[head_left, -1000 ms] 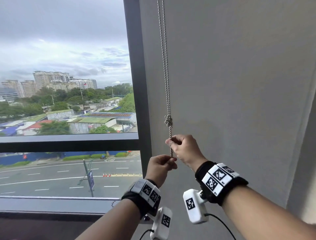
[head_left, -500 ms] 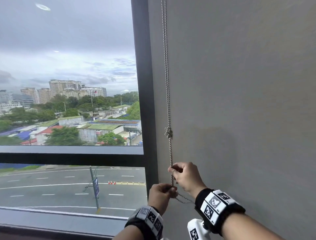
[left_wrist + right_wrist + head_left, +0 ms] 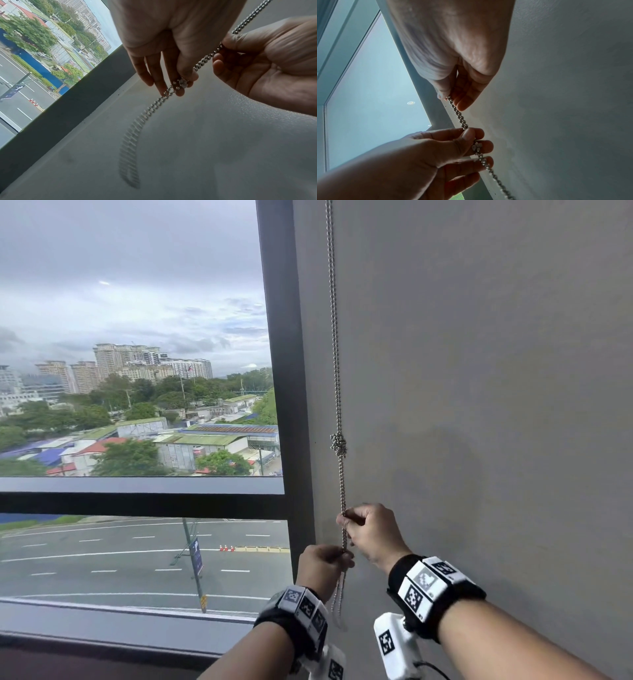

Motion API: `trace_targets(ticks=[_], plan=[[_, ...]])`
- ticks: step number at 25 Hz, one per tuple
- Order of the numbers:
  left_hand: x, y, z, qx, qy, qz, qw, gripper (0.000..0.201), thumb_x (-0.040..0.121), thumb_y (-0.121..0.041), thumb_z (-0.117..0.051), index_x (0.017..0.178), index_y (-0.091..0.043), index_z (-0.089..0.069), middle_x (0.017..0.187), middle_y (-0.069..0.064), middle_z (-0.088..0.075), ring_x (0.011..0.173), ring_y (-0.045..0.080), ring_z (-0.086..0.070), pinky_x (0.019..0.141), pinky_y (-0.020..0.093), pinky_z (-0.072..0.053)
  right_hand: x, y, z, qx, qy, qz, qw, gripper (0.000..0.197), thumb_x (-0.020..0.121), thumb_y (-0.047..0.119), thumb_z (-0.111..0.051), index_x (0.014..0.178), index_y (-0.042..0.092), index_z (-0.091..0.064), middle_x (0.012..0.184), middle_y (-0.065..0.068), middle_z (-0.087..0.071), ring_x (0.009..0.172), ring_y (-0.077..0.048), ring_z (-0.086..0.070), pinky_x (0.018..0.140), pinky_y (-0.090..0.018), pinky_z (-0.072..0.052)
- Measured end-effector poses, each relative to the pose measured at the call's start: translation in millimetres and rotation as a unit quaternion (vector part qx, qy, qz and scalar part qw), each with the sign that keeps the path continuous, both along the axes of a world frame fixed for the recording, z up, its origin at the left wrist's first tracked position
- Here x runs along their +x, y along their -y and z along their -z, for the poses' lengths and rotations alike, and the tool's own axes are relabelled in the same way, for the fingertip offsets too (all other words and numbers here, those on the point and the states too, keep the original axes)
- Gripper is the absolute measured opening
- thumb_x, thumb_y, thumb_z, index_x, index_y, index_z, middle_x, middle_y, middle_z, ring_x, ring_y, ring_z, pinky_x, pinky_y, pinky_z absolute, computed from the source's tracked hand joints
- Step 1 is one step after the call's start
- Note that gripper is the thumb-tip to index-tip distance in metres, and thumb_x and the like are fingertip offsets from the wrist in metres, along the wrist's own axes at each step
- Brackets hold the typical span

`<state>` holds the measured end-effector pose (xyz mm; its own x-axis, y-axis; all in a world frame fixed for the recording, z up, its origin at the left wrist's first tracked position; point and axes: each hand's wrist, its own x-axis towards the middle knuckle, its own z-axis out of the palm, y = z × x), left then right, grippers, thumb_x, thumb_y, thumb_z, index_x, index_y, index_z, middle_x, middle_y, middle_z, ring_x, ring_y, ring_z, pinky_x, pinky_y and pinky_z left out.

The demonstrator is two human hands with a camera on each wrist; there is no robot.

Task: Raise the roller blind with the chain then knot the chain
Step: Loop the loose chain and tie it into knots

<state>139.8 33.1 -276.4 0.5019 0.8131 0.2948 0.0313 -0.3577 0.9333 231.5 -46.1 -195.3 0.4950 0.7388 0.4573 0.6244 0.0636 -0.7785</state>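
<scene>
A doubled metal bead chain (image 3: 337, 378) hangs down the grey wall beside the window frame, with a tight knot (image 3: 338, 444) in it. Below the knot my right hand (image 3: 346, 518) pinches both strands between thumb and fingers. Just under it my left hand (image 3: 337, 554) pinches the chain too. The loop end (image 3: 339, 601) dangles blurred below the left hand. In the left wrist view my left hand (image 3: 181, 82) holds the chain (image 3: 204, 62) at the fingertips. The right wrist view has my right hand (image 3: 452, 100) gripping the chain (image 3: 460, 117) above the left hand (image 3: 436, 155). The blind itself is out of view.
A dark window frame post (image 3: 284, 371) stands just left of the chain, and a plain grey wall (image 3: 479, 405) lies right of it. The uncovered glass (image 3: 137, 337) looks out on buildings and a road. A sill (image 3: 120, 625) runs below.
Both hands have slid down the chain, farther below the knot. The loose end that draped to the right now hangs under my left hand and swings.
</scene>
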Motion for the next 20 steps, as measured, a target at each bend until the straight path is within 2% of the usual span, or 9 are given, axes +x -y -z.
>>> trace_targets(ticks=[3,5,7,10,13,15,17,20], plan=[[1,-2,3,-0.018,-0.001,0.000,1.000,0.008,0.064,-0.022,-0.069,0.061,-0.027,-0.075,0.059,0.002,-0.072,0.063,0.020,-0.066,0.074,0.042,-0.057,0,2,-1,0.002,-0.001,0.002,1.000,0.014,0.083,0.019,-0.072,0.069,0.018,-0.073,0.052,0.010,-0.061,0.051,-0.005,-0.055,0.061,-0.022,-0.048],[0,-2,3,-0.023,-0.003,0.002,1.000,0.009,0.065,-0.023,-0.069,0.062,-0.029,-0.075,0.059,0.001,-0.072,0.064,0.022,-0.066,0.076,0.045,-0.056,-1,3,-1,0.002,-0.001,0.002,1.000,0.011,0.083,0.019,-0.072,0.076,0.011,-0.076,0.060,0.004,-0.066,0.055,-0.008,-0.058,0.064,-0.024,-0.050],[-1,3,1,-0.031,0.001,0.004,1.000,0.012,0.068,-0.018,-0.070,0.061,-0.027,-0.075,0.059,0.001,-0.072,0.064,0.021,-0.065,0.076,0.042,-0.055,-2,3,-1,0.002,0.000,0.003,1.000,0.010,0.083,0.019,-0.073,0.078,0.010,-0.076,0.061,0.004,-0.066,0.056,-0.009,-0.059,0.064,-0.023,-0.050],[-3,8,-1,-0.039,0.000,0.005,0.999,0.020,0.070,-0.006,-0.072,0.061,-0.023,-0.075,0.061,0.002,-0.072,0.063,0.016,-0.065,0.074,0.035,-0.055,-3,5,-3,-0.008,0.015,0.009,1.000,0.012,0.083,0.020,-0.073,0.082,0.009,-0.076,0.066,0.002,-0.069,0.062,-0.009,-0.061,0.063,-0.015,-0.047],[-5,10,-2,-0.034,-0.021,0.008,0.999,0.024,0.066,-0.005,-0.075,0.059,-0.028,-0.073,0.062,-0.005,-0.073,0.062,0.007,-0.065,0.070,0.023,-0.051,-2,8,-6,-0.020,0.017,0.010,1.000,0.013,0.083,0.021,-0.073,0.085,0.009,-0.077,0.079,-0.004,-0.076,0.074,-0.014,-0.068,0.072,-0.020,-0.051],[-5,9,-1,-0.035,-0.028,0.010,0.999,0.022,0.065,-0.009,-0.078,0.060,-0.030,-0.073,0.065,-0.006,-0.073,0.064,0.005,-0.065,0.071,0.021,-0.050,-3,10,-10,-0.030,0.022,0.012,0.999,0.013,0.082,0.021,-0.074,0.086,0.009,-0.077,0.081,-0.005,-0.076,0.075,-0.015,-0.069,0.072,-0.020,-0.050],[-7,11,-3,-0.035,-0.028,0.013,0.999,0.018,0.063,-0.014,-0.079,0.064,-0.031,-0.072,0.072,-0.003,-0.075,0.069,0.008,-0.068,0.077,0.026,-0.054,-5,13,-13,-0.040,0.035,0.013,0.998,0.014,0.081,0.023,-0.075,0.087,0.010,-0.077,0.081,-0.004,-0.077,0.075,-0.014,-0.068,0.070,-0.016,-0.048],[-11,12,-15,-0.047,-0.013,0.033,0.998,0.025,0.065,-0.008,-0.077,0.078,-0.028,-0.071,0.081,0.006,-0.075,0.081,0.019,-0.068,0.087,0.035,-0.055,-6,16,-22,-0.041,0.044,0.017,0.998,0.019,0.078,0.028,-0.077,0.085,0.010,-0.077,0.081,-0.003,-0.077,0.074,-0.012,-0.068,0.070,-0.017,-0.050]])
